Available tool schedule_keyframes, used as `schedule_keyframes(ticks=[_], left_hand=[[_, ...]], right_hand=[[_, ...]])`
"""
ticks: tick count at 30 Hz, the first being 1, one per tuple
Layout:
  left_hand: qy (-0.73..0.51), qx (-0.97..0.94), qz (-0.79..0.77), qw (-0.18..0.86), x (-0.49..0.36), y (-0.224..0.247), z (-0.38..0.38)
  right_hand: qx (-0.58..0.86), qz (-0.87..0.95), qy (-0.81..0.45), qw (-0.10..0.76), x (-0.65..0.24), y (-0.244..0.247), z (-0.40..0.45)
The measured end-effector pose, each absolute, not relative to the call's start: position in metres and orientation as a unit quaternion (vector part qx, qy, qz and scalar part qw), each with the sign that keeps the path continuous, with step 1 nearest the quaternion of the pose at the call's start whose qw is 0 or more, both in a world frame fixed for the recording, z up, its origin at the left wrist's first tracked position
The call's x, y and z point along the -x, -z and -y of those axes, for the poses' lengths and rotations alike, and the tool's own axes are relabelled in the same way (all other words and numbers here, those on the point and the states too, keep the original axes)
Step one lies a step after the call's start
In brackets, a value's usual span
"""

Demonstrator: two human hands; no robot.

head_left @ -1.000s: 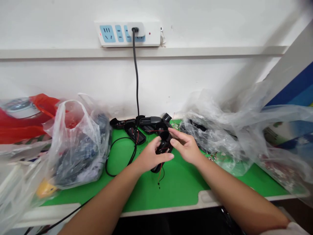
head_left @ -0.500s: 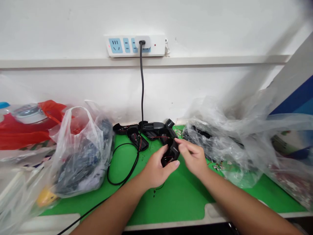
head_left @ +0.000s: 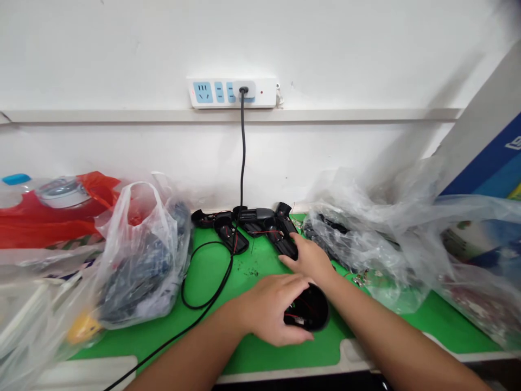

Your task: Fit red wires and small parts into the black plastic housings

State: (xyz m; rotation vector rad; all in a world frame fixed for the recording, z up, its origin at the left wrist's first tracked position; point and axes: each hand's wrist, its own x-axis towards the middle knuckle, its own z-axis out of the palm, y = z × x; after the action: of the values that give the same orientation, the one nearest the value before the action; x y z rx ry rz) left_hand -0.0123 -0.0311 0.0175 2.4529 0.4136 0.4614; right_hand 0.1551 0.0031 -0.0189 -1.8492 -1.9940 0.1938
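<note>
black plastic casing (head_left: 311, 308) lies open side up on the green mat (head_left: 260, 353), toward its front edge, with red wires showing inside; from my remote station i see the left hand (head_left: 266, 309) draped over the casing's near side, fingers closed together and curved down onto it in a light grip; the right hand (head_left: 309, 260) is open, fingers loosely extended, tips just beside a row of black plastic shells (head_left: 254, 220) along the wall; a black cord (head_left: 243, 157) drops from a white power strip (head_left: 232, 92) and loops across the mat; clear plastic bags (head_left: 142, 260) holding dark parts sit on either side.
</note>
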Motion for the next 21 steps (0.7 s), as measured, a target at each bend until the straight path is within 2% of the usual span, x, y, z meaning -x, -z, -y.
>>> schedule_keyframes(ticks=[4,7,9,13,16,19,21], left_hand=[[-0.162,-0.926,-0.141,0.311,0.013,-0.017,0.031],[-0.144,-0.925,-0.121,0.329,0.012,-0.017,0.032],[-0.134,-0.922,-0.109,0.347,0.012,-0.016,0.032],[-0.122,-0.911,-0.104,0.381,0.011,-0.015,0.031],[-0.114,-0.913,-0.124,0.371,0.006,-0.021,0.032],[-0.127,-0.921,-0.157,0.332,0.008,-0.03,0.051],[-0.138,-0.906,-0.202,0.344,0.023,-0.035,0.076]], right_hand=[[0.661,0.713,-0.036,0.232,-0.158,0.012,0.0],[0.619,0.708,-0.048,0.338,-0.163,0.007,0.005],[0.564,0.693,-0.11,0.435,-0.165,0.005,0.007],[0.426,0.59,-0.342,0.595,-0.165,0.005,0.005],[0.358,0.494,-0.463,0.644,-0.167,0.003,0.001],[0.321,0.445,-0.501,0.669,-0.17,0.001,-0.001],[0.304,0.435,-0.513,0.675,-0.172,0.0,-0.001]])
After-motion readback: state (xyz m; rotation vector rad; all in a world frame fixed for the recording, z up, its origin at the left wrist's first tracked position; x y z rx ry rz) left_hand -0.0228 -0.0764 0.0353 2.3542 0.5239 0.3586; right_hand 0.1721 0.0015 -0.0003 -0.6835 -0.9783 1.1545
